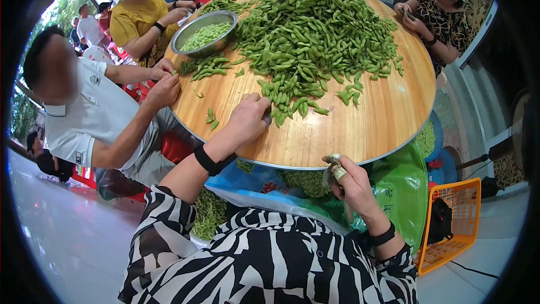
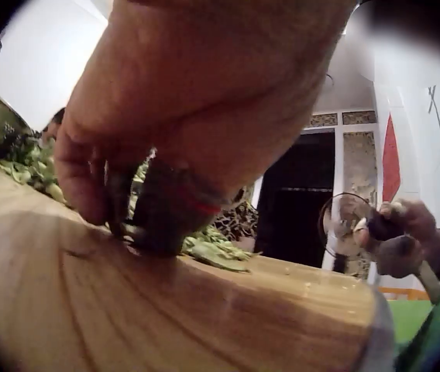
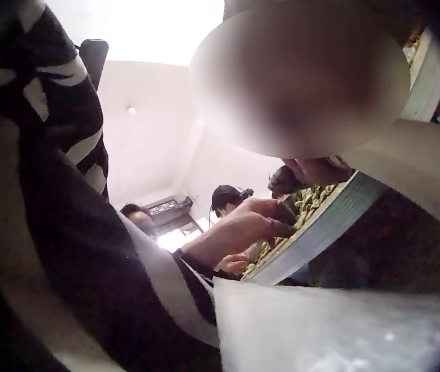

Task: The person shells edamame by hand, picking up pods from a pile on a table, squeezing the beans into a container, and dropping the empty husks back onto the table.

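A large heap of green soybean pods [image 1: 315,34] covers much of the round wooden table [image 1: 349,129]. At the heap's near edge my left hand [image 1: 247,119] reaches down with bent fingers, its fingertips at the tabletop beside loose pods. A dark wrap covers its thumb [image 2: 166,205] in the left wrist view. My right hand [image 1: 353,187] is bent in front of the table's near edge, with pale wrapping on its fingertips. The left wrist view also shows a dark wrap on that hand [image 2: 402,240]. I cannot tell what either hand holds between its fingers.
A metal bowl [image 1: 207,34] of shelled beans stands at the table's left. People sit around the table; one in a white shirt [image 1: 101,112] is close on the left. Below the near edge are green plastic [image 1: 402,191] and blue plastic [image 1: 236,186]. An orange crate [image 1: 450,225] stands right.
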`<state>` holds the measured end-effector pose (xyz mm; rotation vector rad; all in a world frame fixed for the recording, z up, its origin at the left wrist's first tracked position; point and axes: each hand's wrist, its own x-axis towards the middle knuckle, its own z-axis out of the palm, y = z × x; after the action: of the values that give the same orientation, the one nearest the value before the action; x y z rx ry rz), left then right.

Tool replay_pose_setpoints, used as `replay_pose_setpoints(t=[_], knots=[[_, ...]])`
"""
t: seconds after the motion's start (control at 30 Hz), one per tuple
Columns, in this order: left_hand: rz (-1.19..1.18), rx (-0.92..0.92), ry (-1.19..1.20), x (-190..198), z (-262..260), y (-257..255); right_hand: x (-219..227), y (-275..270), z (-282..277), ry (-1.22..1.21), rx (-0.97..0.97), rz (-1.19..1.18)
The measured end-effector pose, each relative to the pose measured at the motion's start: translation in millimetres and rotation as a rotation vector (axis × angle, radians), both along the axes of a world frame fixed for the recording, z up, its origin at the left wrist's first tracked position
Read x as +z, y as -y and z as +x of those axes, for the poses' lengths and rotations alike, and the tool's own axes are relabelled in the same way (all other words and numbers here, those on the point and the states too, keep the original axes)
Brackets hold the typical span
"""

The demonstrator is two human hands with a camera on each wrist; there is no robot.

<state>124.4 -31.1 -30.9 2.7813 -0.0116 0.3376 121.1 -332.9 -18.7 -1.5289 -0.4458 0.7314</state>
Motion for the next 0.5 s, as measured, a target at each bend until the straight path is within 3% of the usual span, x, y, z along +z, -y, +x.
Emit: replay_pose_setpoints(t=[0.07, 0.17, 0.23, 0.27, 0.33, 0.4, 0.5], knots=[[0.024, -0.052, 0.029, 1.9, -3.0, -2.5, -3.1, -0.7, -0.3, 0.034, 0.002, -0.001], [-0.136, 0.031, 0.018, 6.4, -9.4, 0.3, -1.7, -2.2, -0.2, 0.010, -0.013, 0.031], [-0.923, 0.065, -0.123, 17.0, -20.5, 12.8, 2.1, -6.2, 0.2, -0.051, -0.031, 0.059], [-0.921, 0.056, -0.132, 23.6, -26.1, 21.4, 4.3, -9.7, 0.7, -0.113, -0.039, 0.128], [-1.256, 0.009, -0.263, 35.4, -32.4, 44.0, 7.1, -15.5, -0.4, -0.172, -0.060, 0.196], [-1.341, -0.051, -0.279, 35.6, -35.1, 66.3, 9.2, -20.5, -1.3, -0.329, -0.058, 0.338], [-1.479, -0.106, -0.276, 34.6, -31.0, 92.3, 12.4, -17.7, -1.9, -0.361, -0.052, 0.401]])
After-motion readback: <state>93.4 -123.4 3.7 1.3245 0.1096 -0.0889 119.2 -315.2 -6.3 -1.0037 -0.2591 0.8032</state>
